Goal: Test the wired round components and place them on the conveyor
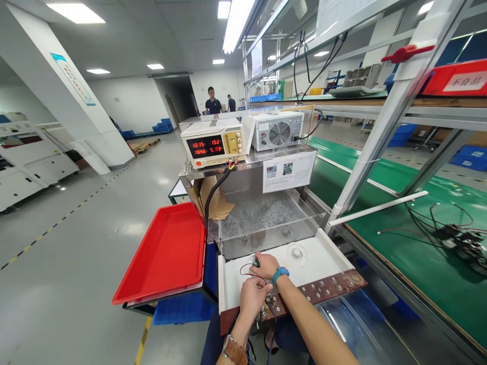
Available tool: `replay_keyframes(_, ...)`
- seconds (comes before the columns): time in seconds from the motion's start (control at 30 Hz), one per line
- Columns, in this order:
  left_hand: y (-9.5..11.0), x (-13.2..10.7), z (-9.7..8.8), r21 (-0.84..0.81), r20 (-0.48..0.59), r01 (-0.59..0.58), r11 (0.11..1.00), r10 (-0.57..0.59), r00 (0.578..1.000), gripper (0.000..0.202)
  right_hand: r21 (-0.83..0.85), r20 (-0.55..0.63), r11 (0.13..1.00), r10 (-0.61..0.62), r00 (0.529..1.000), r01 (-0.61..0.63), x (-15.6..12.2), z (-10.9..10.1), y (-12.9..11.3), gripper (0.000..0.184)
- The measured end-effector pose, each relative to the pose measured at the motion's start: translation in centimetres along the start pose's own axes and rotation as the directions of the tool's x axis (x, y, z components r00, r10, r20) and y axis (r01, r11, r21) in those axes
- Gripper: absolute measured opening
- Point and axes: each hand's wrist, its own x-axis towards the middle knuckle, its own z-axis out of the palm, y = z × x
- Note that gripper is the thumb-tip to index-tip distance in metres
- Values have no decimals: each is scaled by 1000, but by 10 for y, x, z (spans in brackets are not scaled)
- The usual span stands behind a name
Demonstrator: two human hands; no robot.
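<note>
My right hand [267,266], with a teal band at the wrist, is closed around a small dark green part [256,262] over the white tray [319,253]. Most of that part is hidden by the fingers. A thin red wire [253,275] loops from it toward my left hand [253,296], whose fingertips are pinched on the wire just above the brown strip [323,291]. Metal studs line this strip along the tray's front edge. Dark and blue leads [271,317] hang from the strip below my left hand. A clear round fitting [297,252] sits in the tray.
Behind the tray stands a clear box [266,215] under a metal shelf carrying a power supply [213,144] with lit red digits and a fan-fronted unit [279,132]. A red tray [171,248] lies left. A green bench [429,253] holds wired parts [462,243] at right.
</note>
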Motion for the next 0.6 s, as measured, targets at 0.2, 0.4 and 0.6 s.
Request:
replay_keyframes(0.2, -2, 2, 1, 26, 0, 9, 1000, -9, 1000, 22, 0, 18, 1000, 8, 1000, -8, 0, -1, -1, 41)
replay_keyframes(0.4, 4, -2, -3, 72, -22, 45, 996, -43, 999, 19, -1, 12, 1000, -11, 1000, 11, 1, 3, 2, 41)
replay_keyframes(0.6, 1, -1, -2, 64, -17, 36, 997, -35, 999, 19, 7, 2, 1000, -9, 1000, 9, 1, 2, 1, 41)
